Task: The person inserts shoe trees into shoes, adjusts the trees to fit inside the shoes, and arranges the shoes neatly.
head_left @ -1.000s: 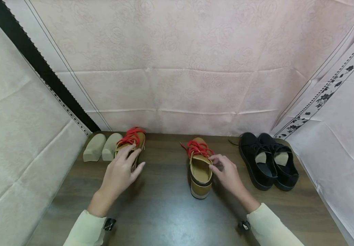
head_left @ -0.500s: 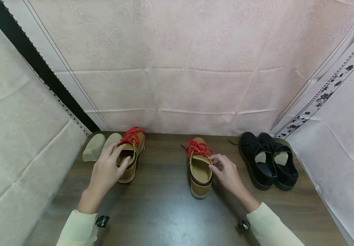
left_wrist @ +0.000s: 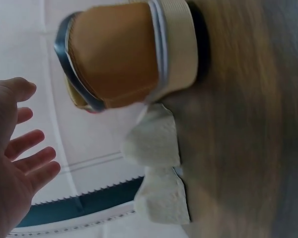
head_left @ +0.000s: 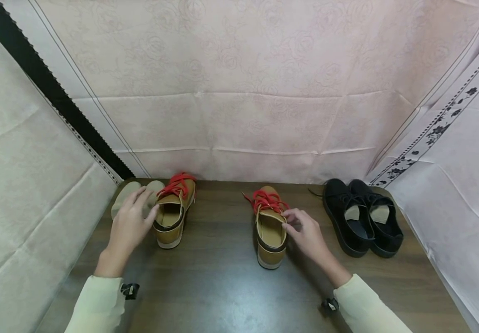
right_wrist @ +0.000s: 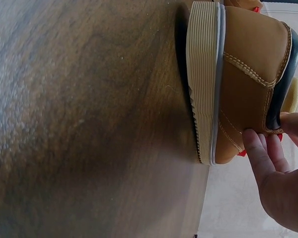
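A tan shoe with red laces point(head_left: 269, 231) stands upright on the wooden tabletop, right of centre. My right hand point(head_left: 307, 234) pinches the right edge of its collar; in the right wrist view the thumb is inside the opening and the fingers point(right_wrist: 258, 153) lie against the outer side. The matching tan shoe point(head_left: 172, 217) stands to the left, untouched. My left hand point(head_left: 129, 224) hovers in front of two cream toe-shaped blocks point(left_wrist: 151, 139), partly covering them in the head view. Its fingers are spread and relaxed, holding nothing.
A pair of black lace-up shoes point(head_left: 347, 219) stands at the right, with a pale piece inside each. White patterned cloth walls point(head_left: 239, 115) enclose the wooden tabletop point(head_left: 223, 286) at the back and both sides.
My left hand has moved left, away from the left tan shoe and over to the cream blocks. The right hand stays at the collar of the other tan shoe.
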Tool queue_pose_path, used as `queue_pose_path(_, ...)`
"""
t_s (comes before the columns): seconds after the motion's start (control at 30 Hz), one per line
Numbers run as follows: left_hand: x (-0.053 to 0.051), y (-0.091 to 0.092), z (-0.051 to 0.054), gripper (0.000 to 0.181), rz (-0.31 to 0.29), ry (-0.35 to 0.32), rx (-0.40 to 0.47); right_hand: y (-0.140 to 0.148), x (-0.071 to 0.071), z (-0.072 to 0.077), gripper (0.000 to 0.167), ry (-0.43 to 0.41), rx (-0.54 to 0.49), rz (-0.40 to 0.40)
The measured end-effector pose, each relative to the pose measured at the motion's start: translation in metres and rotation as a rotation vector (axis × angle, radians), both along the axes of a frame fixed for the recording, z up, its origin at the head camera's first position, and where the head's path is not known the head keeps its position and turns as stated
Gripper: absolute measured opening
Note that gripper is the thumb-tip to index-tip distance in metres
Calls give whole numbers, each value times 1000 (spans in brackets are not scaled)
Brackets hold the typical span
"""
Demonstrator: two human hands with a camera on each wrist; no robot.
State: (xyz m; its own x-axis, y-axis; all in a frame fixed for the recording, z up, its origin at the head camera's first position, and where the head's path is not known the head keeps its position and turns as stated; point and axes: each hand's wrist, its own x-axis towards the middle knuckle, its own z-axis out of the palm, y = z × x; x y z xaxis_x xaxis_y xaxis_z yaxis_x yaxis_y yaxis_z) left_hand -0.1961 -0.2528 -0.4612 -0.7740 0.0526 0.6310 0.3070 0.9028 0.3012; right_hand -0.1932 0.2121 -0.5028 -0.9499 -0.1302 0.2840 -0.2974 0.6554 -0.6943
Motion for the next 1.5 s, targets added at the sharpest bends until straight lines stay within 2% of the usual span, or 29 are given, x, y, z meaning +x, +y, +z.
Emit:
queue_pose_path(0.27, -10, -17, -9, 46, 35, -70, 37, -1, 1, 1, 26, -7, -14, 8)
queue_pose_path(0.57, -21, -27, -21, 46, 66, -166, 88, 0, 1, 0, 26, 0, -9, 11)
queue_pose_path(0.97, -34, -32, -36, 44, 113, -296, 155, 0, 0, 0, 26, -9, -3, 8)
queue_pose_path(1.2, -40, -35, -45, 42, 131, -329, 180, -1, 1, 1, 26, -7, -9, 11)
queue_pose_path(1.37, -43, -36, -50, 42, 164, -378, 202, -1, 0, 1, 26, 3, -15, 19)
queue_pose_path(1.5, -44, -36, -55, 40, 185, -383, 223, -1, 0, 1, 26, -3, -13, 17)
